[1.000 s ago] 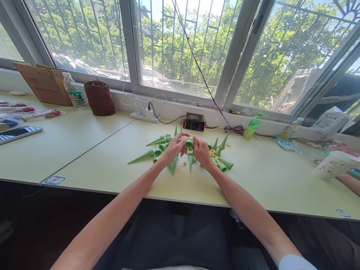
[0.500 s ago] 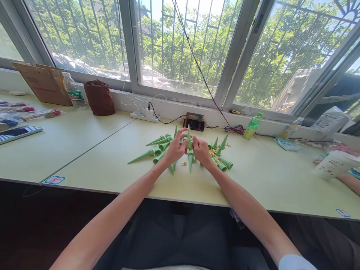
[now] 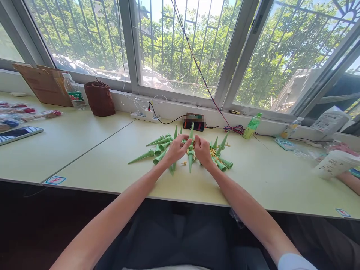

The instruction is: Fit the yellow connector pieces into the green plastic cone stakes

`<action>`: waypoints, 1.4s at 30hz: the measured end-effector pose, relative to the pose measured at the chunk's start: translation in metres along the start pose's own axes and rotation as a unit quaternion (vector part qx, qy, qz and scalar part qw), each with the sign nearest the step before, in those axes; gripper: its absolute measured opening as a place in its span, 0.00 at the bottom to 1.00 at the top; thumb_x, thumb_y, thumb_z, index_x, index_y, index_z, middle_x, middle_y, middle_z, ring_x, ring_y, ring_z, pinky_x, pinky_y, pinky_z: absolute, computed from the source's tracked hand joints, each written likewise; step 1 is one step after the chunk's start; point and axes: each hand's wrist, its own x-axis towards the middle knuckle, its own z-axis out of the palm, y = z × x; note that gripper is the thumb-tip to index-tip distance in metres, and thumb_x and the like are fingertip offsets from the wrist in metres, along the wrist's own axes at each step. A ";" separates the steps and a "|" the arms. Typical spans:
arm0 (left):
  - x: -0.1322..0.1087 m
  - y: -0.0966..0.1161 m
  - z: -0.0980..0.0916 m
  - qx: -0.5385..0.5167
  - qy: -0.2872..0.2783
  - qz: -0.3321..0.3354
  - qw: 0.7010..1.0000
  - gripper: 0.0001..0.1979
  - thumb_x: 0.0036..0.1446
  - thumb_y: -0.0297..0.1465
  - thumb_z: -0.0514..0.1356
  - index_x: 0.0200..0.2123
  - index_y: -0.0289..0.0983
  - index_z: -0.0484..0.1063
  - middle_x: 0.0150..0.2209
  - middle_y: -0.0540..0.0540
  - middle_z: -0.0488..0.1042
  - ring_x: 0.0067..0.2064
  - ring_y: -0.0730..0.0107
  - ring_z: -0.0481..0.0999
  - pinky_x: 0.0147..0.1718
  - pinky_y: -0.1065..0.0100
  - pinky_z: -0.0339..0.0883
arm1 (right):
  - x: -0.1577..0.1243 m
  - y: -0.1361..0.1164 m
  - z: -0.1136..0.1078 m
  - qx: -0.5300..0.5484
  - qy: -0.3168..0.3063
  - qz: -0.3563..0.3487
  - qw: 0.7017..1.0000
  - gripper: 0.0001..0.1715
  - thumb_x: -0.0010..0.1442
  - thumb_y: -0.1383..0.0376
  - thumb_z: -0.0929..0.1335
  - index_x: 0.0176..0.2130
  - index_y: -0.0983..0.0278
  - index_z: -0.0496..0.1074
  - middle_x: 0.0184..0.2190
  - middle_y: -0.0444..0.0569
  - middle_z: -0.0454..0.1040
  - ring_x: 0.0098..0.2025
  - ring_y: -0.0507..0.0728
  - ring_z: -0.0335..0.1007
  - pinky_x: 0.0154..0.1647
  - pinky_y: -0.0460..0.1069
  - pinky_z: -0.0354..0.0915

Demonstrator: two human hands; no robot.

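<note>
My left hand [image 3: 177,149] is closed around a green plastic watering spike [image 3: 191,132], whose tip points up and leans slightly right. Close beside it, my right hand [image 3: 203,150] is closed, with its fingertips at the spike's collar; whatever it pinches is hidden. Below the hands lies another green spike [image 3: 190,161], tip toward me. More green spikes [image 3: 144,155] are spread to the left. On the right, several others [image 3: 222,144] lie or stand among small yellow plastic pieces [image 3: 213,153]. One loose yellow piece [image 3: 183,163] rests between my forearms.
Behind the pile a phone [image 3: 194,123] leans near a power strip [image 3: 144,115]. A green bottle [image 3: 252,125] and bundled cable [image 3: 234,129] stand to the right. A brown bag [image 3: 99,98] is at back left. Another person's arm [image 3: 350,182] shows at far right.
The held spike has shifted slightly right and now leans that way. My left fingers have come down and closed more around it. My right hand has moved slightly right.
</note>
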 end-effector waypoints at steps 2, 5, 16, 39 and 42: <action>0.001 -0.002 0.000 0.008 -0.004 0.017 1.000 0.15 0.63 0.42 0.54 0.40 0.35 0.68 0.40 0.43 0.71 0.28 0.76 0.69 0.23 0.75 0.63 | 0.001 0.002 0.000 -0.004 -0.001 -0.003 1.000 0.25 0.69 0.53 0.54 0.24 0.60 0.55 0.19 0.41 0.58 0.22 0.52 0.50 0.26 0.48 0.49; 0.001 -0.005 0.000 0.013 0.002 0.034 0.999 0.14 0.62 0.42 0.56 0.41 0.36 0.69 0.39 0.44 0.70 0.30 0.74 0.69 0.24 0.74 0.64 | 0.002 0.005 0.000 -0.011 -0.014 -0.004 1.000 0.25 0.69 0.52 0.53 0.24 0.61 0.55 0.19 0.41 0.59 0.22 0.51 0.51 0.27 0.48 0.49; 0.001 -0.011 -0.002 0.012 0.001 0.045 0.999 0.13 0.60 0.38 0.59 0.46 0.40 0.71 0.44 0.46 0.66 0.27 0.81 0.66 0.28 0.74 0.68 | 0.002 0.005 0.001 -0.007 -0.036 0.010 0.999 0.28 0.68 0.51 0.53 0.22 0.61 0.57 0.18 0.43 0.61 0.22 0.52 0.53 0.26 0.48 0.49; 0.002 0.005 -0.007 -0.184 -0.032 -0.163 0.969 0.22 0.57 0.51 0.58 0.40 0.38 0.64 0.21 0.53 0.68 0.14 0.77 0.65 0.11 0.75 0.56 | 0.000 0.007 0.001 -0.073 -0.070 -0.041 0.994 0.23 0.70 0.55 0.53 0.27 0.62 0.61 0.23 0.45 0.68 0.24 0.52 0.57 0.29 0.47 0.52; 0.001 0.007 -0.008 -0.178 -0.045 -0.159 0.970 0.24 0.55 0.52 0.60 0.42 0.38 0.65 0.23 0.52 0.69 0.15 0.76 0.68 0.11 0.75 0.58 | 0.001 0.005 0.000 -0.062 -0.066 -0.032 0.995 0.24 0.69 0.54 0.53 0.27 0.61 0.60 0.23 0.45 0.68 0.24 0.52 0.57 0.30 0.47 0.52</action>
